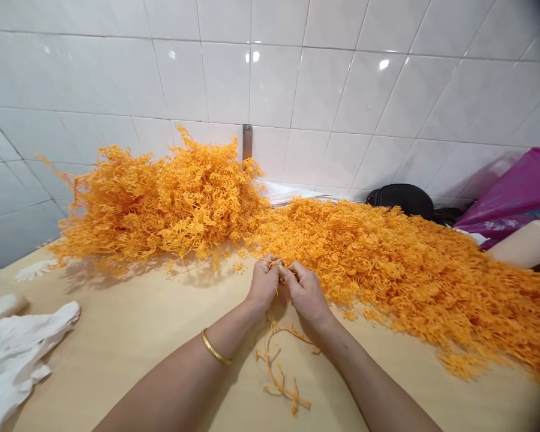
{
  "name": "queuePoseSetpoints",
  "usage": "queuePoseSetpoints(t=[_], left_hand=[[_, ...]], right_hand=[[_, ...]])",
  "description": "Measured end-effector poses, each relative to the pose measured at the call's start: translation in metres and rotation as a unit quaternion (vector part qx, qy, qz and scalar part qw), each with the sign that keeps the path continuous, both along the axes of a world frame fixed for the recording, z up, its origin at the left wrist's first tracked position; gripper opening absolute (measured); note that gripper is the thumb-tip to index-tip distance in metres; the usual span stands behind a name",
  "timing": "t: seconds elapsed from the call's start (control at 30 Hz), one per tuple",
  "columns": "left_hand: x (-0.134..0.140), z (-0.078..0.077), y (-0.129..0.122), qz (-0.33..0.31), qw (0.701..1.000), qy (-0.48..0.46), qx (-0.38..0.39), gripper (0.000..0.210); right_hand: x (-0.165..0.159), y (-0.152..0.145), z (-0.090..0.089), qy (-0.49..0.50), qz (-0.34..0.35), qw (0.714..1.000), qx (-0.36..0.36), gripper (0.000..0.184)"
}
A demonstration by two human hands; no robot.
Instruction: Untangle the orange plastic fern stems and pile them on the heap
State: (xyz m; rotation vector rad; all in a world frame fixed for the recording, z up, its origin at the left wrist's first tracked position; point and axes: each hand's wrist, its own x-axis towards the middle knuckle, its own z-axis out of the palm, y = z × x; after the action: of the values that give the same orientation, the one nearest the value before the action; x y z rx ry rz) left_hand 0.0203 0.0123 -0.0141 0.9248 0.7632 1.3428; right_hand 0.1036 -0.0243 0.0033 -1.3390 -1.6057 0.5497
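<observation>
Close together over the table, my left hand [264, 279] and my right hand [305, 290] both pinch a thin orange plastic branch stem [282, 381]. Its bare forked twigs hang below the hands toward me and rest on the tabletop. The exact grip point is partly hidden by the fingers. Just beyond my hands to the right spreads a broad heap of small orange plastic sprigs [387, 258]. A taller bushy pile of orange branches [162, 204] stands to the left. A single loose orange floret [239, 267] lies near my left hand.
White gloves [27, 348] lie on the table [139, 336] at the left. Behind is a tiled wall [274, 78] with a metal bracket [247, 144]. A black case [400, 198], a purple bag [508, 192] and a pale roll [528, 243] stand at the back right.
</observation>
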Motion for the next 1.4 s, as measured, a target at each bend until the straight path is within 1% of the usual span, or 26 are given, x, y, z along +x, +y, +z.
queuePoseSetpoints(t=[0.07,0.13,0.2,0.23,0.3,0.37,0.43,0.5,0.57,0.63,0.67,0.77,0.83,0.9,0.97,1.03,1.1,1.2,1.33,1.4], left_hand=[[-0.001,0.000,0.004,0.032,0.999,-0.003,0.000,0.021],[-0.003,0.000,0.009,0.061,0.998,0.005,-0.010,0.019],[-0.007,0.001,0.011,0.065,0.997,0.019,-0.021,0.018],[-0.009,0.002,0.011,0.052,0.998,0.025,-0.026,0.019],[-0.014,0.004,0.010,0.006,0.999,0.029,-0.036,0.022],[-0.019,0.006,0.009,-0.041,0.998,0.020,-0.053,0.025],[-0.024,0.009,0.009,-0.071,0.995,0.000,-0.071,0.027],[-0.028,0.011,0.010,-0.095,0.991,-0.025,-0.089,0.026],[-0.030,0.012,0.010,-0.131,0.985,-0.054,-0.104,0.025],[-0.029,0.011,0.008,-0.176,0.974,-0.080,-0.115,0.025],[-0.028,0.010,0.007,-0.200,0.968,-0.090,-0.118,0.025],[-0.019,0.007,-0.001,-0.271,0.949,-0.099,-0.128,0.028],[-0.013,0.006,-0.008,-0.294,0.942,-0.090,-0.139,0.032],[-0.008,0.008,-0.013,-0.284,0.945,-0.068,-0.149,0.033],[-0.005,0.010,-0.018,-0.264,0.952,-0.049,-0.144,0.030],[-0.003,0.012,-0.021,-0.246,0.959,-0.046,-0.136,0.022],[-0.003,0.014,-0.022,-0.245,0.959,-0.052,-0.133,0.018],[-0.004,0.014,-0.021,-0.247,0.956,-0.075,-0.139,0.022],[-0.008,0.015,-0.016,-0.206,0.952,-0.131,-0.185,0.030],[-0.010,0.015,-0.013,-0.191,0.953,-0.138,-0.191,0.028]], right_hand=[[-0.002,-0.009,0.010,-0.006,0.022,1.000,-0.002,0.027],[-0.003,-0.019,0.022,0.010,0.069,0.997,-0.015,0.028],[-0.001,-0.025,0.031,0.039,0.094,0.994,-0.027,0.028],[0.003,-0.025,0.033,0.048,0.081,0.995,-0.027,0.028],[0.013,-0.019,0.030,0.029,0.009,0.999,-0.015,0.027],[0.024,-0.010,0.023,-0.044,-0.069,0.997,0.004,0.024],[0.033,-0.003,0.015,-0.123,-0.127,0.984,0.025,0.018],[0.037,0.000,0.010,-0.171,-0.154,0.972,0.052,0.008],[0.037,0.001,0.010,-0.179,-0.156,0.967,0.088,0.013],[0.035,-0.001,0.013,-0.145,-0.140,0.973,0.110,0.017],[0.033,-0.001,0.014,-0.112,-0.128,0.980,0.107,0.019],[0.028,-0.001,0.016,0.020,-0.069,0.996,0.056,0.029],[0.025,-0.001,0.016,0.086,-0.024,0.996,0.029,0.026],[0.024,0.000,0.015,0.116,-0.013,0.993,0.031,0.022],[0.025,0.000,0.014,0.122,-0.032,0.991,0.043,0.025],[0.027,0.000,0.015,0.115,-0.056,0.990,0.051,0.025],[0.029,0.000,0.016,0.094,-0.059,0.992,0.054,0.025],[0.028,-0.001,0.018,0.056,-0.031,0.997,0.046,0.026],[0.024,-0.003,0.018,0.020,0.028,0.999,0.019,0.028],[0.022,-0.003,0.017,0.013,0.053,0.998,0.012,0.030]])
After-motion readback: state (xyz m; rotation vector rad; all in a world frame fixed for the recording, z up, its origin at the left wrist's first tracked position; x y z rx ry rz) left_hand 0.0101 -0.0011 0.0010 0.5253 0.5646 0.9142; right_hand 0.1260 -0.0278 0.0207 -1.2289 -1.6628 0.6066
